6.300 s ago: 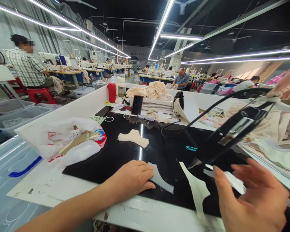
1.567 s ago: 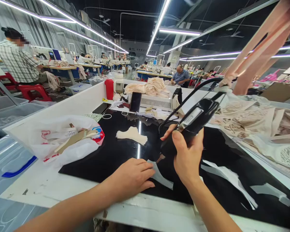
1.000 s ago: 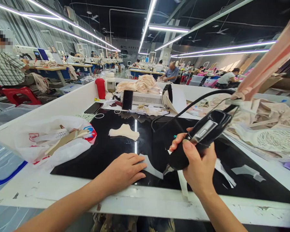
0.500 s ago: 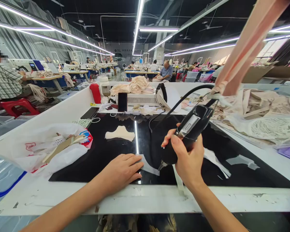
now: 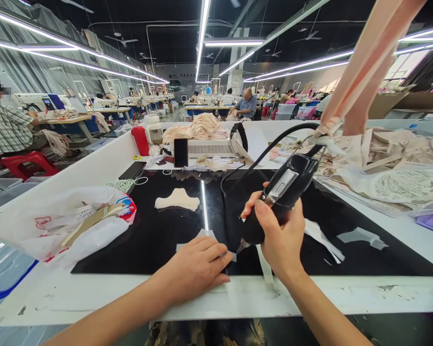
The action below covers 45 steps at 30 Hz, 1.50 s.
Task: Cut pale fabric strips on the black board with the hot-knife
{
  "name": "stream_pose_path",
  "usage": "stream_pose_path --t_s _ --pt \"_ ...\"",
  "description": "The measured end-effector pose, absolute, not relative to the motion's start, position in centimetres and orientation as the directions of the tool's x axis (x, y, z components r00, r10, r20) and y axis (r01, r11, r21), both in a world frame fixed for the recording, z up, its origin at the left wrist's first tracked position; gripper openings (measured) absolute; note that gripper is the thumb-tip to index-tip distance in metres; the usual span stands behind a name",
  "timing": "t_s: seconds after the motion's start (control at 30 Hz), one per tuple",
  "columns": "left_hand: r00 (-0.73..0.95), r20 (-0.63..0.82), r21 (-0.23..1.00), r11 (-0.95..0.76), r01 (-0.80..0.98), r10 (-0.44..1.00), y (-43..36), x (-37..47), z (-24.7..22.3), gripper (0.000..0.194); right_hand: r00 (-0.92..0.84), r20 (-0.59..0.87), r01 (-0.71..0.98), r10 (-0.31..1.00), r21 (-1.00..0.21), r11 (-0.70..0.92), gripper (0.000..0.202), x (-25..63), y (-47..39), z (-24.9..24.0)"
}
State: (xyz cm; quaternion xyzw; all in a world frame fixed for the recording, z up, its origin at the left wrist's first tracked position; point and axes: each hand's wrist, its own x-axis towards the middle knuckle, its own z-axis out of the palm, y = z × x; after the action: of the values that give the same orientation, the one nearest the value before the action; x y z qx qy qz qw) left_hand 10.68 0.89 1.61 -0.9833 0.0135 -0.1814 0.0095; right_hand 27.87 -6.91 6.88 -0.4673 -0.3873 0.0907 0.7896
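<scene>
My right hand [image 5: 279, 230] is wrapped round a black corded hand tool [image 5: 285, 187] with a bright metal lever on its side. The tool's pointed metal tip [image 5: 242, 246] is aimed down at the black board, close to the right end of a thin translucent white piece [image 5: 206, 233]. Flat over most of that piece lies my left hand [image 5: 202, 264], fingers stretched out and mostly hiding it. A cream-coloured shaped piece [image 5: 178, 199] rests farther back on the board. To the right of my right hand are white strips [image 5: 323, 240] and a translucent scrap [image 5: 362, 237].
Pink fabric strips [image 5: 368, 72] hang from above and hold the tool's cord [image 5: 270, 149]. A plastic bag of pieces [image 5: 75, 226] is at the left of the black board [image 5: 144, 240]. Fabric pieces [image 5: 400, 149] are heaped at right. Behind stand a phone [image 5: 181, 153] and a red container [image 5: 140, 140].
My left hand has shifted right and towards me, covering more of the translucent piece, which also sits differently now. My right hand and the tool have hardly moved.
</scene>
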Motion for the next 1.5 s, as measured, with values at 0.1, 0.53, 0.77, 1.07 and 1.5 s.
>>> stream_pose_path --t_s 0.1,0.53,0.77,1.07,1.5 --pt "0.930 0.368 -0.018 -1.000 -0.025 -0.030 0.9 11.0 1.3 0.037 0.684 0.528 0.222 0.503 -0.808 0.546 0.031 27.8 -6.9 6.9" --pt "0.934 0.358 -0.004 -1.000 -0.004 -0.005 1.0 11.0 0.9 0.037 0.672 0.529 0.214 0.518 -0.809 0.547 0.029 27.9 -6.8 6.7" --pt "0.934 0.357 0.007 -1.000 0.008 0.010 1.0 11.0 0.5 0.037 0.666 0.533 0.233 0.521 -0.812 0.535 0.025 28.0 -6.6 6.4" --pt "0.940 0.341 0.021 -1.000 0.005 0.012 0.9 11.0 0.8 0.038 0.660 0.512 0.166 0.550 -0.813 0.558 0.035 27.5 -7.4 6.3" --pt "0.927 0.356 0.202 -0.978 0.052 0.122 2.1 9.2 2.3 0.035 0.686 0.487 0.171 0.540 -0.830 0.530 0.037 27.6 -7.4 6.7"
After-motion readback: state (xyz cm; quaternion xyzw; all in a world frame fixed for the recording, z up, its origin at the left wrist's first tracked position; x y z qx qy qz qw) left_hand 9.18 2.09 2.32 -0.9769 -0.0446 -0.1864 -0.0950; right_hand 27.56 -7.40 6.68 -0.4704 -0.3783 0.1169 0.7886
